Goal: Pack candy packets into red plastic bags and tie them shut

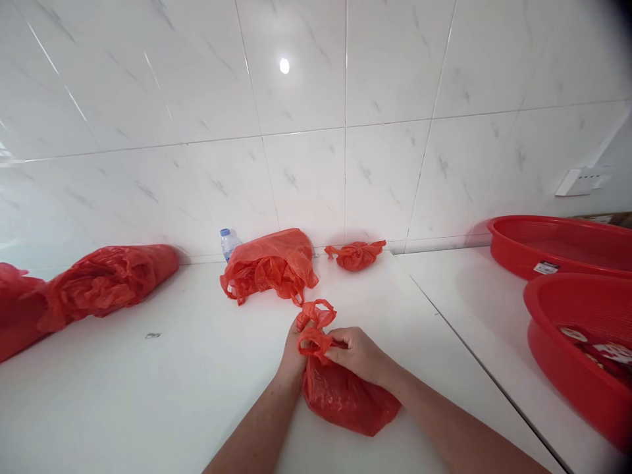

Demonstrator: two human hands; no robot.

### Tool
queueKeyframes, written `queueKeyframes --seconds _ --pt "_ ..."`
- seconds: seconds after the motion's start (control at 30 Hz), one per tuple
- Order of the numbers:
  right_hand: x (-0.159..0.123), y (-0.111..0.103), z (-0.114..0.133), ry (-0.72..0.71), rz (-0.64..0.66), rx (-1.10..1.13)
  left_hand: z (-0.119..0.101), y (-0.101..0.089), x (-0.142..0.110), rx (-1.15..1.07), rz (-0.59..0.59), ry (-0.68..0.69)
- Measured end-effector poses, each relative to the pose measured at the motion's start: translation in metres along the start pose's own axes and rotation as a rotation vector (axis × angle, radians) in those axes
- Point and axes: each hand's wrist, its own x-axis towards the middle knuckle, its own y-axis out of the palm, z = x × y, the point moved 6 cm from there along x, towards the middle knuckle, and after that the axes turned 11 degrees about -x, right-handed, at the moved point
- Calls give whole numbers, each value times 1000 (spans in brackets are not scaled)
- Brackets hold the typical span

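Note:
A red plastic bag [348, 398] with something inside lies on the white table, close to me. Both my hands are at its gathered top, where two handle loops stick up. My right hand [356, 355] pinches the bag's neck between thumb and fingers. On the other side, my left hand [295, 352] is closed around the handle part, its fingers partly hidden behind the plastic. What the bag contains is hidden by the red film.
Against the tiled wall stand a bulging red bag [271, 263], a small tied red bag [357, 255] and a water bottle [228, 243]. More red bags [113, 276] lie left. Two red round trays [513, 253] sit right, beyond a seam between white tabletops [197, 375].

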Motion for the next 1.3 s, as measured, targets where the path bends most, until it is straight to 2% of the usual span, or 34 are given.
queueKeyframes --seconds 0.1,0.17,0.33,0.47,0.6,0.77,0.83,0.93,1.07,1.2,1.3 --pt "2 -5 -10 93 -104 20 1 2 1 27 32 -9" --pt "4 -7 -16 140 -136 108 1 5 1 26 66 -29" --pt "9 -9 -15 27 -89 324 1 11 3 149 160 21" --pt "11 -12 -21 73 -124 302 6 12 3 274 159 45" --pt "13 -15 -32 149 -181 288 9 17 -3 194 228 -18" --pt "14 -14 -32 151 -184 268 -1 14 -7 356 278 133" --pt "13 -14 -31 152 -185 235 0 13 -7 363 261 136" --pt "11 -13 -27 140 -144 202 5 15 -6 271 239 62" --pt "7 -12 -25 124 -36 366 9 15 -5 152 215 -31" --pt "5 -16 -31 169 -58 541 9 8 -1 169 137 -4" --pt "5 -16 -35 186 -59 580 7 8 0 205 115 26"
